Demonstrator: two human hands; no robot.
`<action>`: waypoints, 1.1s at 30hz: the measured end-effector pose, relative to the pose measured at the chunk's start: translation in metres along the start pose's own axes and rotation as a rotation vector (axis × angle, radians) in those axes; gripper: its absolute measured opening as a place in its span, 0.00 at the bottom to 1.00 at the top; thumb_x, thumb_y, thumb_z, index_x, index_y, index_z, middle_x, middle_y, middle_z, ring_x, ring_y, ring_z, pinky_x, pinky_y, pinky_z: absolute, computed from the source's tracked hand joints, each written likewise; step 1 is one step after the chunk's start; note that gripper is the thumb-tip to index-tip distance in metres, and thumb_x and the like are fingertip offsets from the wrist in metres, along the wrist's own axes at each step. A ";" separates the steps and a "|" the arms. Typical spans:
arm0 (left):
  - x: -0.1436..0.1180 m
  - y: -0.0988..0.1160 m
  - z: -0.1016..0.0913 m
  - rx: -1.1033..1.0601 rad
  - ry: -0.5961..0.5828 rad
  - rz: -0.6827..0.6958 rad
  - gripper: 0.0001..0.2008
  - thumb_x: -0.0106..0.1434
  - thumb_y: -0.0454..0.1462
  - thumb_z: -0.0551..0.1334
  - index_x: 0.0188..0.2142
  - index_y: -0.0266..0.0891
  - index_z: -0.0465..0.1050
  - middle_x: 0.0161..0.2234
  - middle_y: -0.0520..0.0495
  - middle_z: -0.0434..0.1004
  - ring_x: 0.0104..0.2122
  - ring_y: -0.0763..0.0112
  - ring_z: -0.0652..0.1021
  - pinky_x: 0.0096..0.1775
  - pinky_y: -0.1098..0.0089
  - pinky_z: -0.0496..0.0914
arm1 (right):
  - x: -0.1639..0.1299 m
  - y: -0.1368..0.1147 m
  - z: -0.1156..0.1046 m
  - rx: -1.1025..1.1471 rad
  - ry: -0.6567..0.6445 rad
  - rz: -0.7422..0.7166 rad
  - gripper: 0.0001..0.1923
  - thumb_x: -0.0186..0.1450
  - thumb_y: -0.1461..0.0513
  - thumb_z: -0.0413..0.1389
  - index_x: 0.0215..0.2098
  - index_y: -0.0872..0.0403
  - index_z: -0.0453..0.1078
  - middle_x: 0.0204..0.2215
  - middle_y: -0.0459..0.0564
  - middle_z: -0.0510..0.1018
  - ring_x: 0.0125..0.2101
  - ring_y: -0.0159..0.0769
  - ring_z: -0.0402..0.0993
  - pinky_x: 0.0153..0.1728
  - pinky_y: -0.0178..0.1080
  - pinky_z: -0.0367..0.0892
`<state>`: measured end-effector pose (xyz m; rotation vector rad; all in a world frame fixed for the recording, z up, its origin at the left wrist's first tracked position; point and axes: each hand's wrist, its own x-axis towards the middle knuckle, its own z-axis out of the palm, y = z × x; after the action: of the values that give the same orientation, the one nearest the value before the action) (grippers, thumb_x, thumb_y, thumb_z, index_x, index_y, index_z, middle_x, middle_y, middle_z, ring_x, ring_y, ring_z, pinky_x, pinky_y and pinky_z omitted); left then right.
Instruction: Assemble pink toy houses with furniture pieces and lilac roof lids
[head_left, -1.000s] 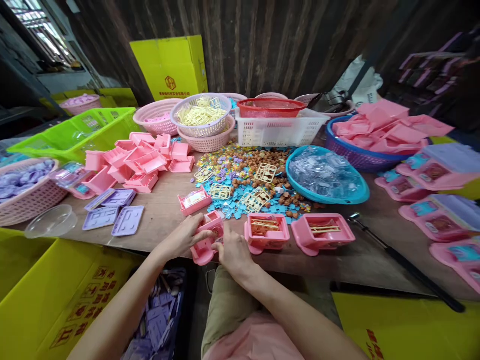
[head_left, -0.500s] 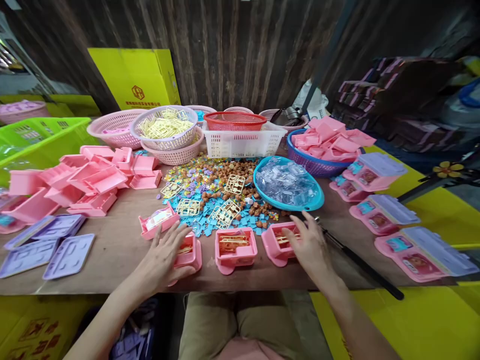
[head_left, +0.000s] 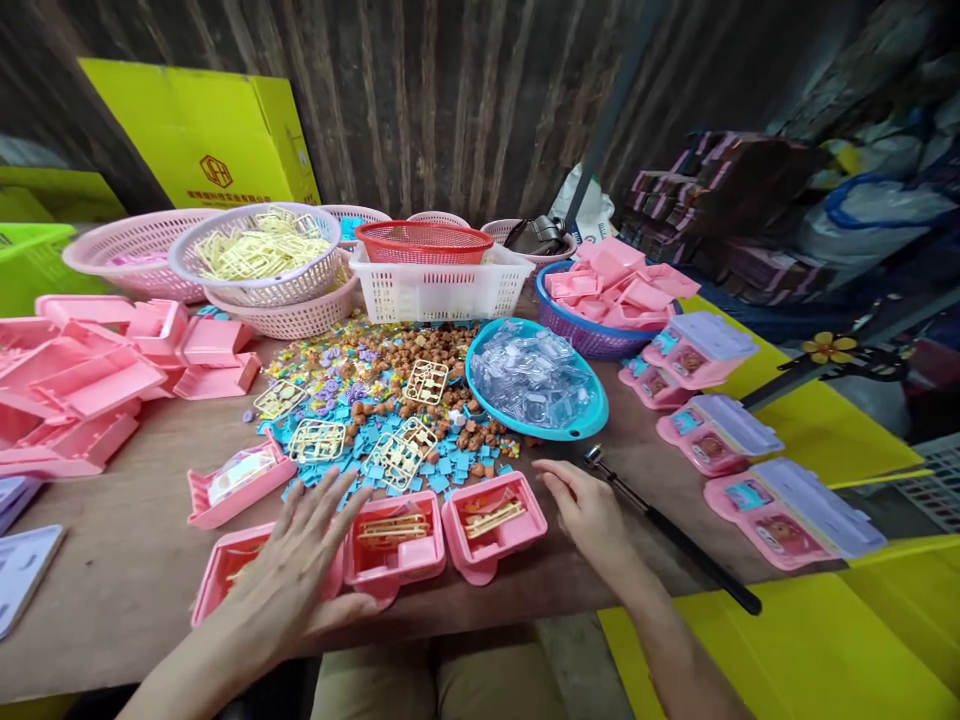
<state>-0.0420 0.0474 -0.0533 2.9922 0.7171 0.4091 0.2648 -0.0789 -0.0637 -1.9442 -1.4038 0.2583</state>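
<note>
The left hand (head_left: 296, 575) is spread flat with its fingers wide, and it grips nothing. It lies over the nearest pink tray (head_left: 225, 580), which sits at the near edge of the wooden table (head_left: 112, 590). The thumb reaches toward the middle pink tray (head_left: 395, 550) just to the right. That tray has a yellow part inside it. Next to it on the right sits a third pink tray (head_left: 495, 525), also with yellow bits inside. The right hand (head_left: 585, 510) is loose too, with fingers a little bent, and it holds nothing. It rests on the table just to the right of the third tray, and whether it touches the tray cannot be told. A black rod (head_left: 675, 535) lies on the table right beside that hand, on its right side. Farther away is a heap of small blue, brown and yellow pieces (head_left: 390, 400) with some yellow frames on top. To the right of the heap is a blue bowl (head_left: 581, 425) full of clear plastic bits. Along the right side, finished pink toys with purple lids (head_left: 787, 505) lie in a row. On the far left is a pile of empty pink trays (head_left: 90, 380). At the far side stand a white basket (head_left: 435, 290) and round baskets.
</note>
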 end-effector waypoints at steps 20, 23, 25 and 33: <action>0.082 0.124 0.059 -0.108 -0.159 0.036 0.36 0.60 0.47 0.57 0.61 0.27 0.52 0.61 0.23 0.49 0.61 0.41 0.55 0.56 0.46 0.57 | 0.007 0.060 0.018 -0.127 0.012 -0.101 0.12 0.64 0.63 0.44 0.29 0.54 0.68 0.27 0.51 0.74 0.26 0.35 0.71 0.27 0.35 0.65; 0.086 0.136 0.071 -0.157 -0.115 -0.041 0.39 0.58 0.45 0.60 0.62 0.28 0.47 0.62 0.24 0.47 0.62 0.41 0.52 0.56 0.45 0.57 | -0.012 0.060 0.001 -0.139 0.204 0.025 0.14 0.67 0.58 0.41 0.34 0.55 0.66 0.22 0.49 0.73 0.22 0.34 0.71 0.24 0.34 0.64; 0.088 0.141 0.076 -0.279 -0.057 -0.106 0.38 0.57 0.42 0.61 0.62 0.32 0.46 0.63 0.26 0.48 0.62 0.43 0.52 0.56 0.45 0.57 | -0.031 0.051 -0.009 -0.076 0.338 0.131 0.14 0.68 0.55 0.42 0.35 0.54 0.64 0.20 0.46 0.72 0.18 0.32 0.68 0.21 0.32 0.63; 0.099 0.135 0.066 -0.955 0.206 -0.495 0.20 0.60 0.39 0.59 0.51 0.40 0.58 0.47 0.42 0.64 0.49 0.60 0.69 0.52 0.56 0.63 | -0.086 -0.003 0.003 0.090 0.264 0.023 0.07 0.66 0.59 0.50 0.34 0.53 0.68 0.22 0.44 0.77 0.19 0.29 0.72 0.23 0.29 0.67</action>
<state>0.1199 -0.0270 -0.0795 1.8370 0.9001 0.7560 0.2272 -0.1537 -0.0845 -1.8463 -1.1789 0.0703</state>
